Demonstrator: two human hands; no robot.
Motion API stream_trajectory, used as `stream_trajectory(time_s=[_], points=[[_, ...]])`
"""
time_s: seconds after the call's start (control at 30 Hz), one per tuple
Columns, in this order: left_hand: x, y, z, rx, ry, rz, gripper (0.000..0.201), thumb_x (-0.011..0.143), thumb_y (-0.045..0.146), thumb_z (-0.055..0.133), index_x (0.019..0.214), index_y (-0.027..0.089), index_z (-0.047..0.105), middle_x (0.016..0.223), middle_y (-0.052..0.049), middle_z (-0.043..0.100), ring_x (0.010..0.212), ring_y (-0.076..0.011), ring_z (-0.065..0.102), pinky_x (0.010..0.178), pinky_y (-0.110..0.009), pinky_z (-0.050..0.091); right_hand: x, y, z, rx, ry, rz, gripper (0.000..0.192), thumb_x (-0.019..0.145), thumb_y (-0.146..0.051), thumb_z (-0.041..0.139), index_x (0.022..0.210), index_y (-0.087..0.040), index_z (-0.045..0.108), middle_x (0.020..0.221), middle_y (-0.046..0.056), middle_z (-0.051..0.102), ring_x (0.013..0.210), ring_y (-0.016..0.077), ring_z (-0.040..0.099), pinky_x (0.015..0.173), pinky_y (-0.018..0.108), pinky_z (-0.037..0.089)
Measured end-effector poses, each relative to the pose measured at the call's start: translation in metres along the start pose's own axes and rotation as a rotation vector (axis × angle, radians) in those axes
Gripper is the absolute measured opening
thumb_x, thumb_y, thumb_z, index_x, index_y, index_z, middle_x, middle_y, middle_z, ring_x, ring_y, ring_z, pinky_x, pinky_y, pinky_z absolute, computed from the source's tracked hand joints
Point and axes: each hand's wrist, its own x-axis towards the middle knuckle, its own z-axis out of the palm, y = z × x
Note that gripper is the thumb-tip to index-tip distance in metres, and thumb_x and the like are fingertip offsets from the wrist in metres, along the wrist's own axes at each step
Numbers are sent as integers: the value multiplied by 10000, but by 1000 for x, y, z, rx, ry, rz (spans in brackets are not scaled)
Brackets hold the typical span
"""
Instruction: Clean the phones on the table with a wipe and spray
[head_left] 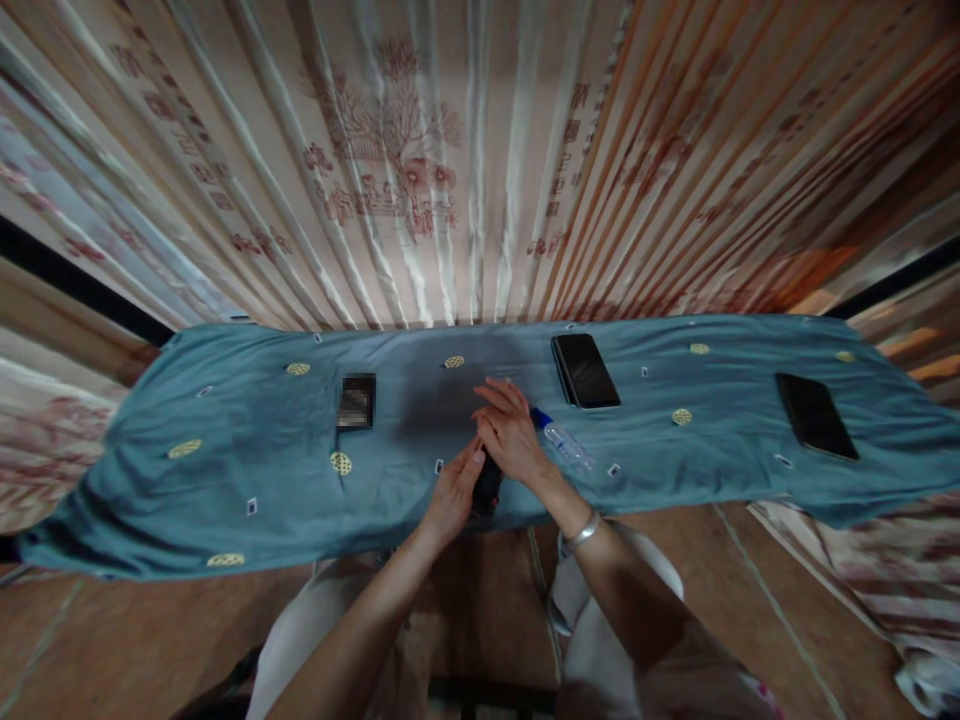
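Note:
My left hand [454, 492] is closed on the left side of a small black object [487, 487] at the front of the cloth. My right hand [511, 432] lies over the far end of that object, palm down, with its fingers stretched forward and slightly apart. The fingers of both hands meet over it, so much of it is hidden and its kind cannot be made out. Just right of my right hand, a clear bottle [568, 445] with a blue cap lies on its side, cap toward the hand.
A teal patterned cloth [255, 430] covers the long narrow table. On it lie a dark flat item [357, 401], partly pixelated, at left, a black tablet-like slab [588, 370] behind the bottle, and another black slab [816, 415] far right. A pleated curtain [450, 170] hangs behind.

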Motion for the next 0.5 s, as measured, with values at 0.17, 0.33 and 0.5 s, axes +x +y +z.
stream_trajectory(time_s=[0.17,0.33,0.5], points=[[0,-4,-1,-48,-37,-45,663,807,575,550,1346,189,532,936,-95,700,713,-189,617,502,-244,478,9,13,-7,99,-15,105,315,933,-222,357,866,-191,663,1094,109,665,1061,217,596,974,373,438],[-4,-2,-3,-108,-48,-134,743,775,599,574,1373,164,496,850,-95,708,689,-213,654,507,-287,517,13,22,-13,260,-52,302,336,923,-282,372,805,-207,676,865,34,699,834,169,643,778,273,462],[-11,0,-4,-206,-93,-174,624,803,573,553,1307,205,561,911,-111,725,744,-256,695,523,-316,535,15,31,-22,462,-209,460,366,885,-365,438,681,-190,686,631,-16,652,643,140,596,618,235,418]])
